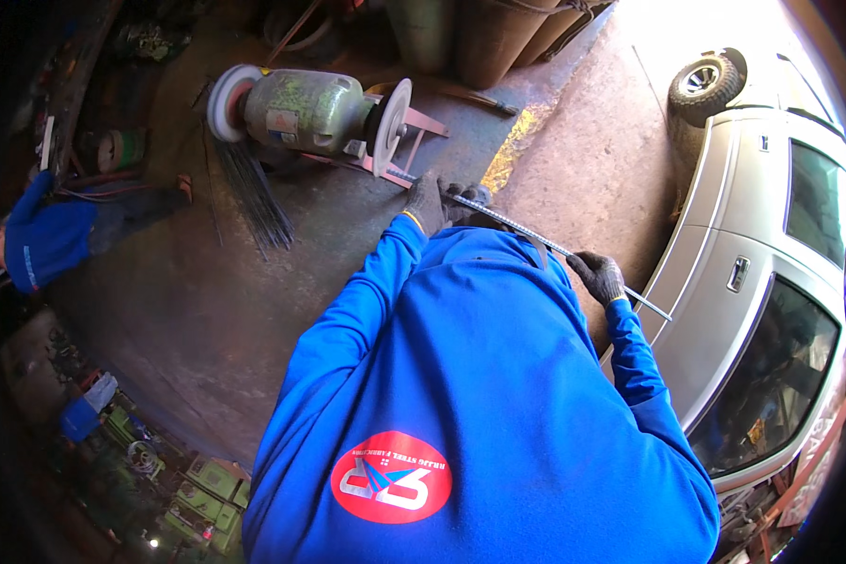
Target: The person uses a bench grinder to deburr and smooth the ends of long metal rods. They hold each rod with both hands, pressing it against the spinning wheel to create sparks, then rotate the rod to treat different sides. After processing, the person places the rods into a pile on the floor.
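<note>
A long thin grey metal rod (522,229) with a textured surface slants across the front of my body. My left hand (426,207), in a dark glove, is closed around it near its far left end. Farther down to the right, my right hand (601,275), also gloved, grips it, and the plain end sticks out past that hand. Just beyond my left hand stands a green bench grinder (305,110) with a wheel on each side. The rod's far end lies close by its right wheel (392,127); whether they touch I cannot tell.
A bundle of thin dark rods (252,197) lies on the floor below the grinder's left wheel. A silver vehicle (714,244) stands close on my right. Large drums (498,38) stand at the back. At far left is another person in blue (52,235); green machine parts (207,493) are at lower left.
</note>
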`<state>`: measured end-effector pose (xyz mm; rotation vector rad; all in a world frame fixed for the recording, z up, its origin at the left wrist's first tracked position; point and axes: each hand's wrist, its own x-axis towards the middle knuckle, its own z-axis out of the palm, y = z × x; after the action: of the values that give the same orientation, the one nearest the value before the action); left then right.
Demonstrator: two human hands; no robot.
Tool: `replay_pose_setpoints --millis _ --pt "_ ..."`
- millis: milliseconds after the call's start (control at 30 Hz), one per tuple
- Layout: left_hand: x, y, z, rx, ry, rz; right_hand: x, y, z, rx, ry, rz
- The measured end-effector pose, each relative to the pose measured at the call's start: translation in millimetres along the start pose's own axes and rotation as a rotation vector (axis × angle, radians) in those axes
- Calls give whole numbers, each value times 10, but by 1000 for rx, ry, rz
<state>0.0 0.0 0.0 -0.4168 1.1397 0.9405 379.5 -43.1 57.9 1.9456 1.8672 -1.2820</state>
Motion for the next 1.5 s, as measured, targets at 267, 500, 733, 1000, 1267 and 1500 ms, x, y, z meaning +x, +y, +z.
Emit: replay_pose_setpoints --millis 267,500,733,1000,1267,1500 --pt "100 29 -98 -16 -40 -34 24 23 99 -23 -22 21" --pt "123 40 -86 -20 11 -59 38 -26 45 -23 -48 39" --pt "224 15 -161 -73 24 -32 37 -112 1 -42 -45 31" --pt "264 0 -199 -91 53 0 86 -61 56 -80 -38 35" --pt "310 4 -209 -110 82 -37 95 -35 74 -75 -33 33" --pt "247 12 -172 -84 114 -21 105 -87 34 -72 -83 15"
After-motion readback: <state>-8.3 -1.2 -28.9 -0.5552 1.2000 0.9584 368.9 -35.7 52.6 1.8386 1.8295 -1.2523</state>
